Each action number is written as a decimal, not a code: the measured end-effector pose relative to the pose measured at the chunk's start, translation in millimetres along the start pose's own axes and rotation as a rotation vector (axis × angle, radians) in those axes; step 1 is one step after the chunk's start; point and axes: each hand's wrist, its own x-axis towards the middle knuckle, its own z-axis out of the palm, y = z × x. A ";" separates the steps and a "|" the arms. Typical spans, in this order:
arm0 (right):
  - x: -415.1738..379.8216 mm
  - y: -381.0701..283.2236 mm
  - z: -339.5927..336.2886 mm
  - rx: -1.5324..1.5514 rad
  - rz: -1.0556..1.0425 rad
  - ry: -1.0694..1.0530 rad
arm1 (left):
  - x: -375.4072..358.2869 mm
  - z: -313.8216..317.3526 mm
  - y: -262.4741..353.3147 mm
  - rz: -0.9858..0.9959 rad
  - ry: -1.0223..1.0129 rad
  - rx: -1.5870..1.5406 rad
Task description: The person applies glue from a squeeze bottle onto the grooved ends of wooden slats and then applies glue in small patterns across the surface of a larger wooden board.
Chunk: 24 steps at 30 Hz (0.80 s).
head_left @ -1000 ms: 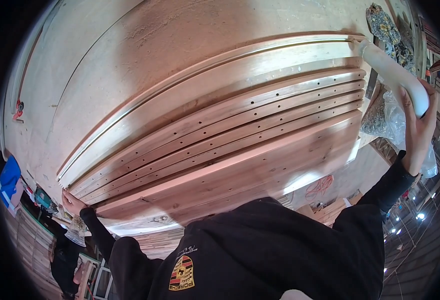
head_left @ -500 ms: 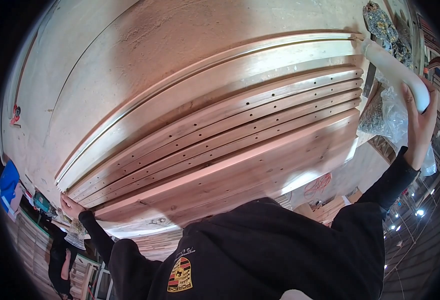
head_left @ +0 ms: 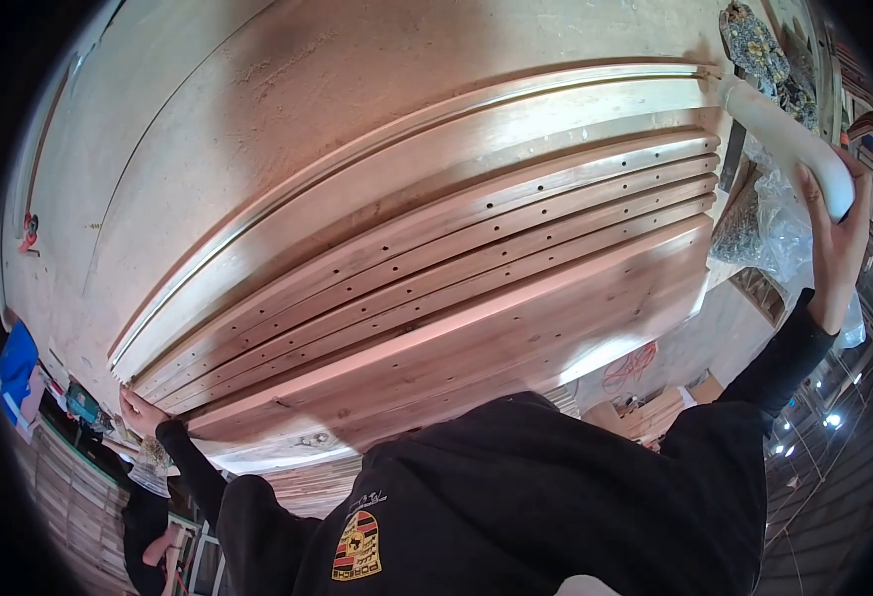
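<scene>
The right hand [head_left: 838, 241] grips a long, smooth white bottle [head_left: 792, 137].

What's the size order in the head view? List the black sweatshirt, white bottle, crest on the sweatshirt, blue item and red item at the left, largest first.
1. Black sweatshirt
2. White bottle
3. Crest and blue item: too alike to rank
4. Red item
</scene>
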 end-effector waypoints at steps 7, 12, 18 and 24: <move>-7.7 1.0 6.1 0.214 0.151 0.006 | -1.6 1.0 1.1 0.021 0.044 0.047; -7.0 5.7 5.8 0.203 0.141 0.035 | -0.4 -0.8 0.4 -0.005 0.005 0.065; -5.5 5.3 6.4 0.211 0.172 0.047 | 3.3 -0.1 -8.1 -0.030 -0.027 0.031; -6.3 10.5 7.4 0.206 0.167 0.040 | 0.2 0.8 -2.7 -0.001 0.009 0.009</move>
